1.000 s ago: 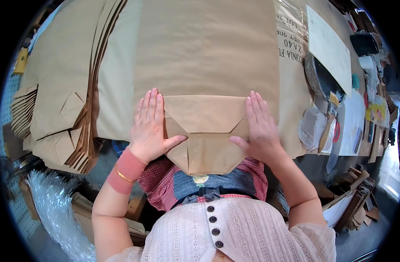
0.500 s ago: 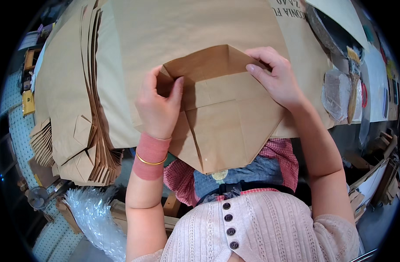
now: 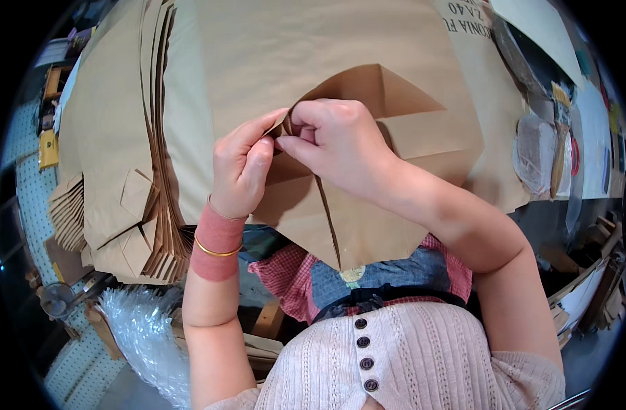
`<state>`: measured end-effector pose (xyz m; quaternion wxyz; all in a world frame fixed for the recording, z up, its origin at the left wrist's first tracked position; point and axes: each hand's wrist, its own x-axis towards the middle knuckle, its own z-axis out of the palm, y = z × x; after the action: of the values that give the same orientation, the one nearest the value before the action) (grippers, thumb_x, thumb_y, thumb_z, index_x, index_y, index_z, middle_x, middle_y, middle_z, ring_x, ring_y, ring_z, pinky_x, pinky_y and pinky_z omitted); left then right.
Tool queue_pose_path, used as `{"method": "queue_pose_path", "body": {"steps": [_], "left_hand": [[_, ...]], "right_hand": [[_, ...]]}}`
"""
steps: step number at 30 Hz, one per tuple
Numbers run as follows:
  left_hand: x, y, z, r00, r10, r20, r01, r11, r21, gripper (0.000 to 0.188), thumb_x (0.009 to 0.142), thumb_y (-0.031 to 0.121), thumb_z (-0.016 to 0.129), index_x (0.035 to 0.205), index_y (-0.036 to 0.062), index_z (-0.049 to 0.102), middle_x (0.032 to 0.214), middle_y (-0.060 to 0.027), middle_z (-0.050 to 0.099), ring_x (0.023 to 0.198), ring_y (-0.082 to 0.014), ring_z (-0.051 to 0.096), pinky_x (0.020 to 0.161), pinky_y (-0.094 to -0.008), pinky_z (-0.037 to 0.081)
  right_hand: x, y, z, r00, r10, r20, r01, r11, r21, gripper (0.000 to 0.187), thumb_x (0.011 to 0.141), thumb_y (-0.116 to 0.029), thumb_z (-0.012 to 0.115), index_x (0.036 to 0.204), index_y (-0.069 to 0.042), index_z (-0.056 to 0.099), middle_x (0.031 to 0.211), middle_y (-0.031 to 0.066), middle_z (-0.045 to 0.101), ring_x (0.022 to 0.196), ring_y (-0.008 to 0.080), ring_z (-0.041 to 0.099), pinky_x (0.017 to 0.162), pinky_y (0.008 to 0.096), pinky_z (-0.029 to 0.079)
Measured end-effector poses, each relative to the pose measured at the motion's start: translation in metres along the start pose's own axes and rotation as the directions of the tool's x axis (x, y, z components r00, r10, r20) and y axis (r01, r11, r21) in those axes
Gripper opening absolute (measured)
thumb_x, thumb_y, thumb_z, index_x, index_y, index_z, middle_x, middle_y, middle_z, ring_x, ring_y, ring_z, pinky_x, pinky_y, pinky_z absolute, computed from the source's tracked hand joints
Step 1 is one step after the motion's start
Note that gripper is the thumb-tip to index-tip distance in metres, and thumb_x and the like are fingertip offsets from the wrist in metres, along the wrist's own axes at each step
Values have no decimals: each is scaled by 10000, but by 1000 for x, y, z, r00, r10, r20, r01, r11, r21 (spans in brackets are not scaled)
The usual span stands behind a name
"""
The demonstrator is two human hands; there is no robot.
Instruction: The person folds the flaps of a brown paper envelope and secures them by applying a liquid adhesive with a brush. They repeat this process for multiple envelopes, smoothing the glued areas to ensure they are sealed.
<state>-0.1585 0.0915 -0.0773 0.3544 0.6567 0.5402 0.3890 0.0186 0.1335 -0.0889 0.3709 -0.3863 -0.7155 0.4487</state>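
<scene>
A brown paper bag (image 3: 378,222) lies in front of me with its folded end spread open, one corner hanging over the table's near edge. My left hand (image 3: 243,160) pinches the bag's left corner between thumb and fingers. Right beside it, my right hand (image 3: 333,133) is closed on the same corner, its fingers curled over the paper edge. The two thumbs nearly meet there. My right wrist and forearm cross over the bag and hide part of its middle. A pink wristband and a thin gold bangle sit on my left wrist.
Large brown paper sheets (image 3: 258,55) cover the table. At the left stands a thick stack of folded paper bags (image 3: 115,205). A brush (image 3: 562,113) and a plastic-wrapped block (image 3: 533,154) lie at the right edge. Clear plastic strips (image 3: 138,335) hang below left.
My right hand has let go of the bag's right corner and crossed to the left corner, beside my left hand. My left hand has kept its hold, shifting slightly.
</scene>
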Motion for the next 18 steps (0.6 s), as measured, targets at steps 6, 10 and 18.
{"method": "queue_pose_path", "body": {"steps": [6, 10, 18], "left_hand": [[12, 10, -6, 931, 362, 42, -336, 811, 479, 249, 823, -53, 588, 1052, 6, 666, 841, -123, 674, 679, -258, 626, 619, -330, 507], [12, 9, -10, 934, 335, 126, -356, 833, 424, 195, 825, -63, 614, 1003, 9, 644, 829, -129, 666, 721, -303, 646, 621, -354, 515], [4, 8, -7, 981, 194, 9, -191, 957, 220, 112, 869, -40, 611, 967, 8, 634, 797, -146, 639, 703, -320, 637, 610, -362, 510]], "right_hand": [[-2, 2, 0, 996, -44, 75, 46, 999, -27, 139, 818, -104, 668, 726, -12, 619, 676, 173, 594, 629, 362, 591, 567, 431, 472], [-4, -4, 1, 995, -3, 99, 6, 999, -33, 127, 815, -94, 670, 744, -6, 613, 679, 191, 573, 632, 372, 578, 567, 432, 463], [-26, -18, -48, 869, -493, 35, 445, 749, -491, 187, 704, -47, 726, 886, -61, 684, 813, 62, 604, 712, 258, 602, 598, 357, 451]]}}
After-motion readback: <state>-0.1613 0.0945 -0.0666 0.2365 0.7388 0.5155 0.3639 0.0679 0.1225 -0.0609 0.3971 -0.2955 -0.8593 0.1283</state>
